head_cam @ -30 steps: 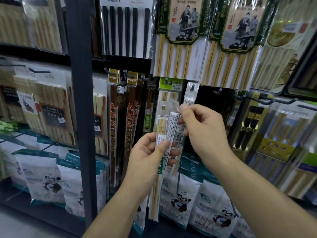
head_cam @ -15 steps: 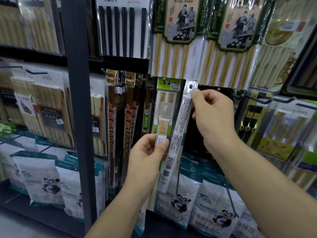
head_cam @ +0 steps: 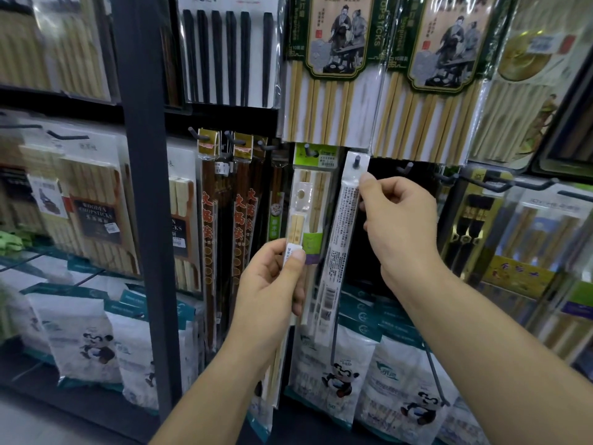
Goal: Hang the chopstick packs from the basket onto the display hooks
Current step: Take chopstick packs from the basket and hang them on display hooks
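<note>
Raised within the past second, the slim clear-plastic chopstick pack with white printed backing (head_cam: 340,239) now sits threaded on the dark metal display hook (head_cam: 355,162), seemingly hung. The right hand (head_cam: 399,226) pinches its top edge just below the hook. Lower left of the hook, the left hand (head_cam: 272,284) grips a second pale-wood chopstick pack (head_cam: 296,228).

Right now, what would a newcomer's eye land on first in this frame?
At centre, the right hand pinches the top of a clear chopstick pack, its header hole over a display hook. Just left and lower, the left hand grips a second pack. Above hang large green-bordered packs with printed figures.
</note>
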{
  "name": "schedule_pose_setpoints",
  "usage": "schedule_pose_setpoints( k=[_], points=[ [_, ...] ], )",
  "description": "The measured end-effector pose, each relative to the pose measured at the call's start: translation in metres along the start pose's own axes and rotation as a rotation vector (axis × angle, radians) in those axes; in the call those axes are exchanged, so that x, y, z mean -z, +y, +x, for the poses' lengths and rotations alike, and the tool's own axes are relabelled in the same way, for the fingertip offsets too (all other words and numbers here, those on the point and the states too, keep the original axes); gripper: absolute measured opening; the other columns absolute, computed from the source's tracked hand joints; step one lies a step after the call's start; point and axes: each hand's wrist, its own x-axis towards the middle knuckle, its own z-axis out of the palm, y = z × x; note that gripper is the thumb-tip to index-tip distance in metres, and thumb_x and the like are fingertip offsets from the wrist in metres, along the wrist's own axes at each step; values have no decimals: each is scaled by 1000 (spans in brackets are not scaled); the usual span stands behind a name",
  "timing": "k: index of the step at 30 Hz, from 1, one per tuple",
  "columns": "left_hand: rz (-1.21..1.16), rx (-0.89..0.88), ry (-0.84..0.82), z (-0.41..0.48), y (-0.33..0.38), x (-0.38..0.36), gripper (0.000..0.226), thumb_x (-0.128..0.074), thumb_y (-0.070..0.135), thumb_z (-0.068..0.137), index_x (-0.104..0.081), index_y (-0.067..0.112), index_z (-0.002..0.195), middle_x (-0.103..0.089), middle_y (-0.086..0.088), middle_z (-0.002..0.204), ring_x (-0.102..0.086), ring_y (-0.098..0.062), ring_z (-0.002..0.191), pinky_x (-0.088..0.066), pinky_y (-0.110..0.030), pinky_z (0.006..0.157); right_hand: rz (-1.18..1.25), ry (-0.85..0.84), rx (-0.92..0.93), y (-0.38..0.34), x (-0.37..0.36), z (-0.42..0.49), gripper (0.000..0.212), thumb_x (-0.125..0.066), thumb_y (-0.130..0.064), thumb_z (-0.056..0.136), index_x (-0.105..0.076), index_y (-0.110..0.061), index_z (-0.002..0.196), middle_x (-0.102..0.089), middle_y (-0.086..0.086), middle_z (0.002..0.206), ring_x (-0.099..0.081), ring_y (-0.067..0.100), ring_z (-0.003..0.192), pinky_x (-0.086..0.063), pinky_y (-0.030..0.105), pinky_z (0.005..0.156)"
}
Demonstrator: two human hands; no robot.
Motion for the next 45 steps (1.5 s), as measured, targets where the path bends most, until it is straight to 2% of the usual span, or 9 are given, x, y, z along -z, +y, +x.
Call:
schedule_pose_setpoints(
  k=[4, 9, 20, 28, 34, 38, 40, 42, 45],
  points=[
    [-50, 38, -55, 0, 7, -6, 32, -51, 7, 105, -75, 28, 109, -63, 0, 82, -56, -11, 65, -49, -24, 52, -4, -61, 46, 2, 6, -16, 36, -64, -34, 98, -59, -10, 72, -46, -11, 51, -40, 1, 47, -41, 16, 49],
    [-90, 7, -143, 0, 16, -17, 35, -56, 5, 104, -76, 33, 113, -74, 4, 94, -65, -13, 70, -58, -26, 60, -26, -189, 120, -4, 5, -28, 23, -65, -33, 98, -72, -20, 80, -67, 6, 75, -61, 16, 65, -54, 29, 59],
    [67, -64, -121, -1, 17, -27, 30, -68, 8, 97, -70, 29, 119, -74, 5, 93, -69, 1, 85, -55, -15, 76, 114, -47, 55, -13, 2, -2, 27, -63, -21, 95, -67, -9, 71, -58, -2, 60, -50, 6, 54, -47, 20, 52],
    [126, -59, -128, -1, 12, -21, 29, -68, 6, 96, -70, 28, 116, -72, 3, 91, -68, -13, 85, -57, -20, 81, 98, -20, 16, -2, -3, 0, 31, -63, -22, 96, -65, -9, 68, -53, -7, 54, -47, 5, 50, -45, 20, 50],
    [408, -101, -95, 1, 8, -16, 28, -67, 28, 100, -63, 33, 127, -64, 7, 119, -62, 1, 106, -53, -19, 92, 3, -42, 34, 16, 5, -9, 31, -64, -37, 97, -69, -15, 76, -65, 7, 73, -55, 6, 59, -52, 28, 59],
    [363, -71, -94, 15, 15, -22, 36, -61, 37, 102, -54, 32, 137, -58, 16, 132, -56, 5, 120, -47, -19, 100, -63, -106, 77, 36, 14, -16, 18, -65, -35, 97, -67, -25, 82, -66, -9, 73, -57, 0, 63, -48, 21, 60],
    [323, -48, -103, 28, 19, -33, 40, -59, 37, 103, -51, 28, 141, -58, 18, 130, -56, 7, 119, -47, -20, 102, -120, -171, 104, 44, 15, -17, 10, -63, -36, 98, -68, -28, 98, -67, -14, 87, -60, -2, 77, -48, 16, 69],
    [313, -13, -123, 45, 24, -45, 44, -56, 41, 104, -49, 24, 144, -57, 20, 127, -53, 15, 111, -46, -6, 90, -178, -255, 105, 53, 14, -14, 36, -54, -45, 101, -59, -28, 132, -61, -8, 126, -57, 0, 112, -47, 22, 94],
    [234, 40, -192, 67, 30, -60, 54, -45, 51, 107, -42, 23, 153, -55, 16, 138, -50, 16, 112, -43, -4, 83, -193, -394, 71, 56, 4, -9, 76, -31, -67, 96, -18, -31, 162, -20, -8, 167, -15, 6, 153, -19, 37, 125]
  ],
)
